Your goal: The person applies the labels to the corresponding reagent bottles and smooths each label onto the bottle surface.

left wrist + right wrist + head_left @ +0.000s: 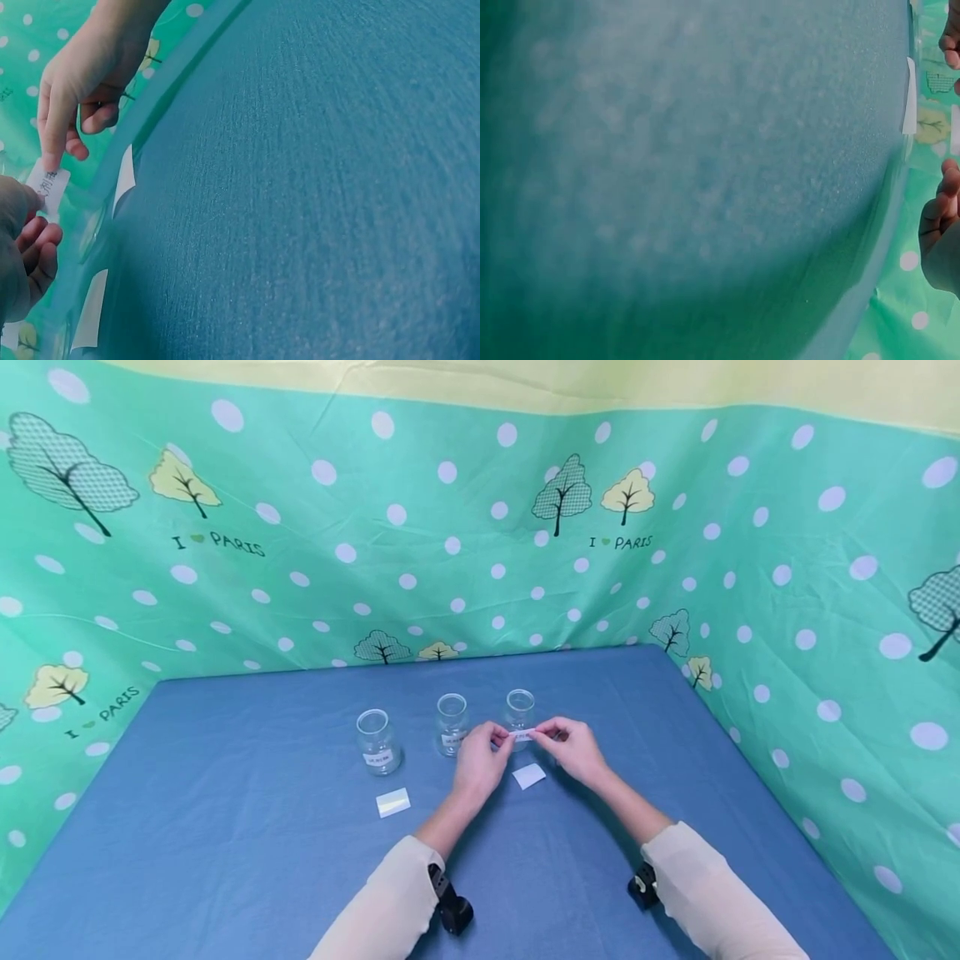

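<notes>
A small white printed label (522,735) is stretched between both hands, in front of the rightmost glass jar (521,702). My left hand (480,764) pinches its left end between thumb and index finger. At the right end, my right hand (576,750) pinches it with thumb and fingertip. Dark lettering on the label (49,185) shows in the left wrist view. The label overlaps the jar's lower body in the head view. In the right wrist view only parts of the hands appear at the right edge.
A middle jar (452,710) and a left jar (375,739), both open-topped, carry similar labels. One white paper piece (529,776) lies below the hands, another (393,802) before the left jar. Blue cloth (247,827) covers the table; a green patterned curtain (300,527) stands behind.
</notes>
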### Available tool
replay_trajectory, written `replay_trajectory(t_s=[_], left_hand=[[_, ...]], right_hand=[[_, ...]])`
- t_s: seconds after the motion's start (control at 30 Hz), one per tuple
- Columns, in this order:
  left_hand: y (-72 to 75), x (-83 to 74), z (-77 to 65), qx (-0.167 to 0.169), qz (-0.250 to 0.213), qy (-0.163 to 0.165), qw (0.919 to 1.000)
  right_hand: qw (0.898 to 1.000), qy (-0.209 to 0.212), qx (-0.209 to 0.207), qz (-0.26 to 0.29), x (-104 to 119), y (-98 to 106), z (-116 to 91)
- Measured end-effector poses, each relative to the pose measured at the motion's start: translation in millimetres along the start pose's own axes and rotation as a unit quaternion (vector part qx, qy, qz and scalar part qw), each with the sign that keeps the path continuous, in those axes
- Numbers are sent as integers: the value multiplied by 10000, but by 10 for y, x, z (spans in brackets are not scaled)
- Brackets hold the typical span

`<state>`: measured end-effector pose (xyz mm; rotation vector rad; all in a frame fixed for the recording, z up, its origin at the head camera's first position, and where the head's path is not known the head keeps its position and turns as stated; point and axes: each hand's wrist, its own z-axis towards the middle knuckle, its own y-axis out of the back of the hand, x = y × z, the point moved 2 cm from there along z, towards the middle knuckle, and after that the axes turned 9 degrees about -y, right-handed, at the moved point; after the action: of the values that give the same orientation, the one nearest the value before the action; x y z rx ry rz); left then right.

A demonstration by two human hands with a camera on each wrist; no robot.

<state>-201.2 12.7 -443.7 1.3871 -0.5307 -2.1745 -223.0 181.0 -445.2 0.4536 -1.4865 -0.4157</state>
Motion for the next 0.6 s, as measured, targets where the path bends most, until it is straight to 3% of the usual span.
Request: replay_trajectory(t_s=[0.4,0.6], left_hand=[[-25,-9,-16,-2,-2,55,10000],[-53,-10,-14,-48,-146,242,9996]], right_hand=[[9994,-66,-291,170,10,-27,3],[9988,-247,-306,296,-2,-21,20]])
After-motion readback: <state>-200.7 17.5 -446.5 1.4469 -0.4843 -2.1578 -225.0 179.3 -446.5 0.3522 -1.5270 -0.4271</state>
